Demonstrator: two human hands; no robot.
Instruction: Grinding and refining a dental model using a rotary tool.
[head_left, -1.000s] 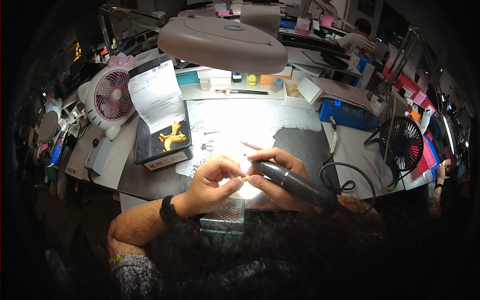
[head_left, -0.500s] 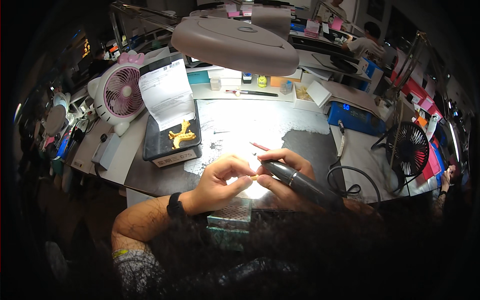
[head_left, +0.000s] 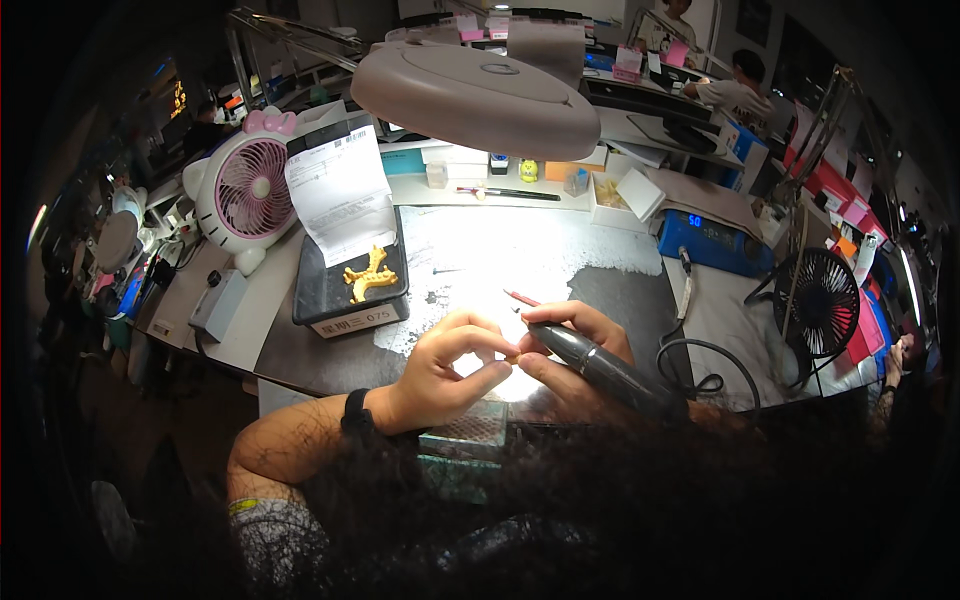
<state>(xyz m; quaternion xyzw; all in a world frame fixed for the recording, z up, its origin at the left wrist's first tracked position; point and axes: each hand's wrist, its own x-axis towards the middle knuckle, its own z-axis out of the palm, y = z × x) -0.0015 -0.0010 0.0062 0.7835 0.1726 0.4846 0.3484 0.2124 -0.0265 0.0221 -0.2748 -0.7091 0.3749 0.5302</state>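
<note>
I see my left hand [head_left: 440, 365] pinching a tiny yellowish piece [head_left: 512, 355] between its fingers, at the counter's near edge. It looks light, stiff and fragile, so I grip its sides gently. My right hand [head_left: 570, 345] wraps the dark pen-shaped rotary handpiece [head_left: 600, 368]. At 11 o'clock, farther away, stands a black tray [head_left: 325, 290].

Two bare forearms come in from the lower edge and meet near the middle. The left hand [head_left: 440, 365] is curled, thumb and forefinger pinched together at their tips, a dark band on its wrist. The right hand [head_left: 575, 345] lies just beside it, fingers wrapped around a dark handpiece [head_left: 600, 365], its fingertips touching those of the left hand
</note>
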